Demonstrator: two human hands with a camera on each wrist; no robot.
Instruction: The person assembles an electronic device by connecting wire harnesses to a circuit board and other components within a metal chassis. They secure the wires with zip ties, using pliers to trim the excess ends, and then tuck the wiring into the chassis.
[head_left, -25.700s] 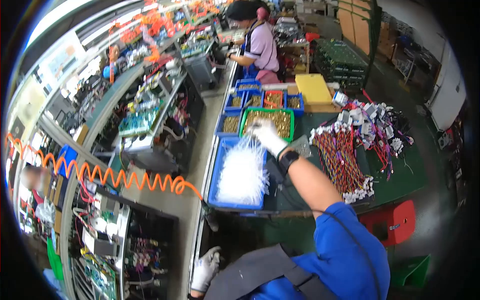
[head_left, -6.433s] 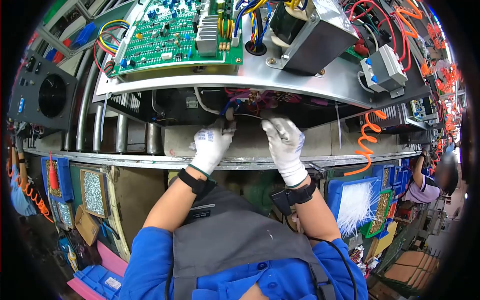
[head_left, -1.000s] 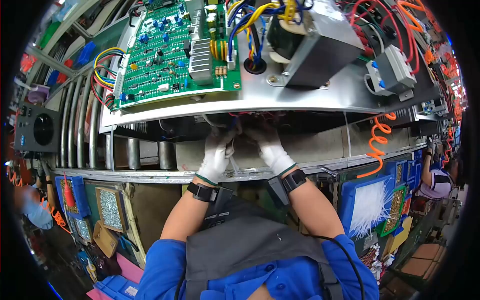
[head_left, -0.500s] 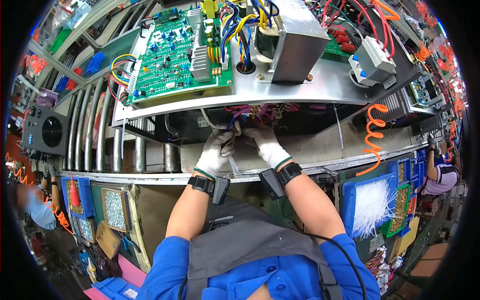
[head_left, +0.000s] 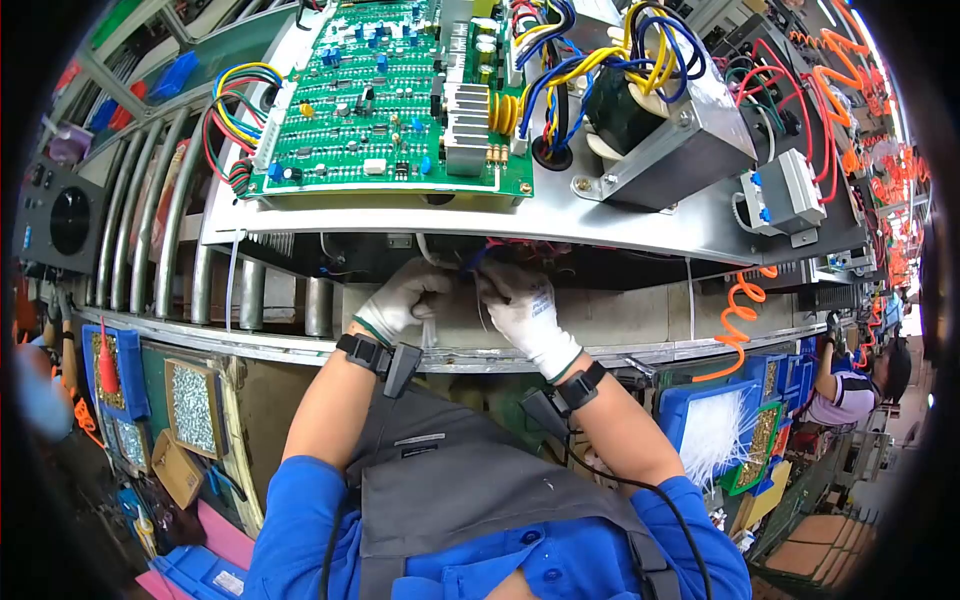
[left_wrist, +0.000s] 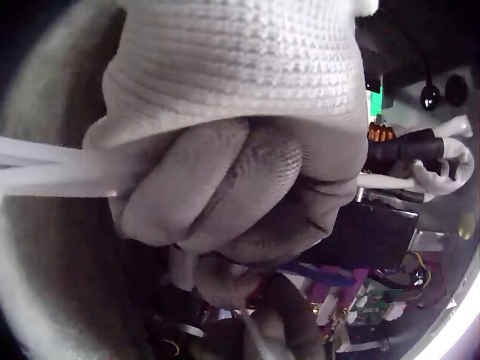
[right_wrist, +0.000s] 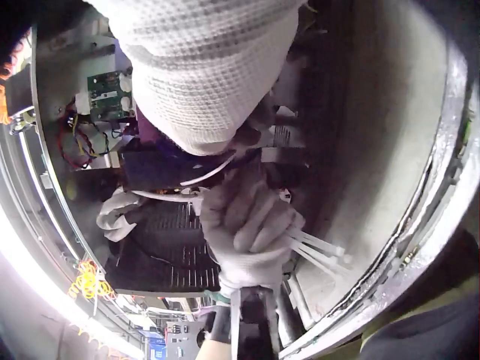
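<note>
Both hands wear white knit gloves and work at the opening under the metal chassis plate (head_left: 420, 218). My left hand (head_left: 400, 295) has its fingers curled round several white cable ties (right_wrist: 319, 251), which stick out of the fist in both wrist views. My right hand (head_left: 522, 312) is just to its right, pinching a thin white cable tie (right_wrist: 206, 172) beside the wires inside the chassis. A blue wire (head_left: 478, 256) shows between the hands. The right fingertips are partly hidden by the glove in the right wrist view.
On the plate sit a green circuit board (head_left: 350, 150) and a metal-cased transformer (head_left: 690, 150). Cable ties hang from the plate at left (head_left: 232, 285) and right (head_left: 691, 300). An orange coiled hose (head_left: 738, 320) and a blue tray (head_left: 668, 400) of cable ties are at right.
Earlier the right hand was over the trays of cable ties and brass parts; later both hands were at the chassis. In the last half second the hands have drawn apart, and the view has shifted.
</note>
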